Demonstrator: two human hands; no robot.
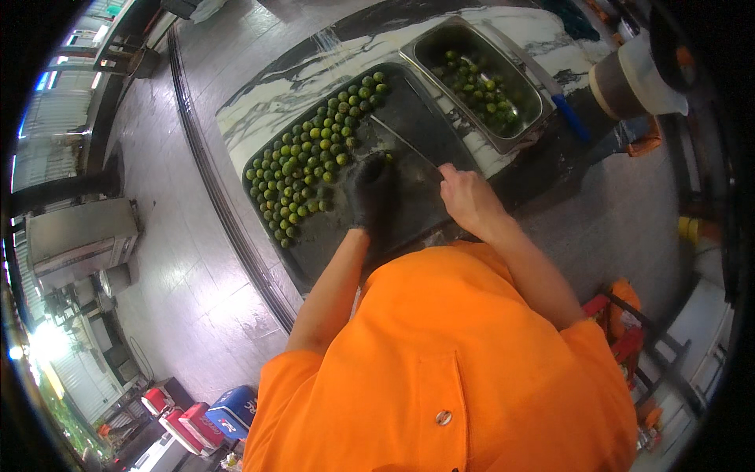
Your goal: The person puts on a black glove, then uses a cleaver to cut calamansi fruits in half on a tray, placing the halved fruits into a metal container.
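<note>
A knife point(405, 141) is gripped by its handle in the bare right hand point(465, 195), with the fingers closed around it and the blade pointed toward the far left, over a large black tray point(429, 118). The left hand point(371, 189), covered by a dark glove, is held low over the middle of the same tray, left of the knife. A small green piece of fruit point(388, 157) is seen right at its fingertips, but whether it is pinched or only touched cannot be told, as the glove blends into the dark tray. The left part of the tray is filled with green limes point(303, 157), packed closely together from the far edge to the near left side, a few of them tinged yellow. The tray's right part is left mostly uncovered, with a wet-looking patch near the gloved hand. The tray is carried by a bench point(259, 106) with a white and dark marbled top. Just beyond the tray, to the right, a rectangular metal pan point(539, 110) is placed at a slant, partly filled with green fruit point(480, 86). A blue-handled knife point(570, 118) is laid along the pan's right side, and farther right a large pale container point(653, 75) is seen. An orange shirt point(472, 338) is worn by the person.
</note>
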